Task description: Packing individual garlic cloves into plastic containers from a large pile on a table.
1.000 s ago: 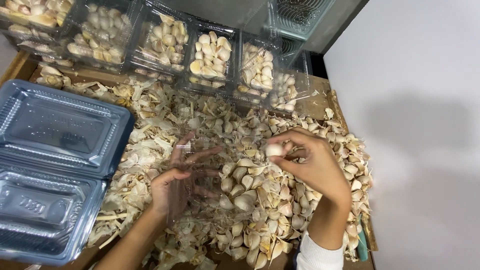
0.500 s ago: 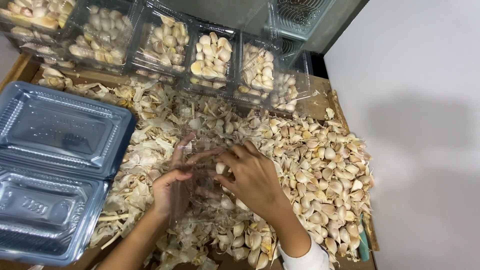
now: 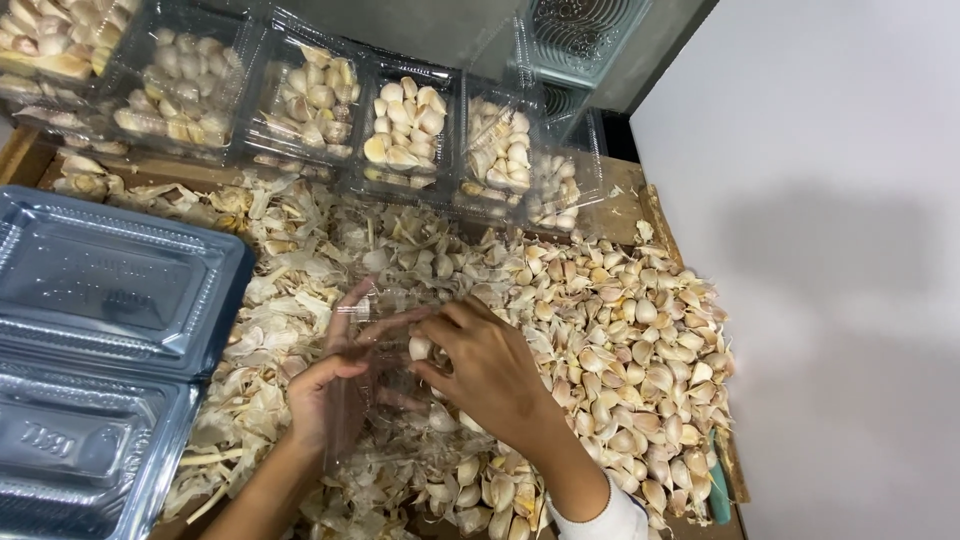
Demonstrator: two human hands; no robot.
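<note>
My left hand point(image 3: 335, 385) holds a small clear plastic clamshell box point(image 3: 385, 395) open over a heap of garlic. My right hand point(image 3: 487, 372) reaches into that box with a garlic clove point(image 3: 420, 347) pinched in its fingertips. A couple of cloves lie inside the box near my right palm. Loose unpeeled garlic cloves point(image 3: 640, 350) are piled to the right of my hands. Papery garlic skins point(image 3: 265, 330) cover the board to the left.
A row of clear boxes filled with garlic cloves point(image 3: 400, 130) runs along the far edge. A stack of empty clear clamshell boxes point(image 3: 95, 350) sits at the left. The wooden board's edge point(image 3: 655, 215) meets a white surface on the right.
My right hand has moved left from the clove pile, carrying a clove to the clear box in my left hand. My left hand has stayed in place.
</note>
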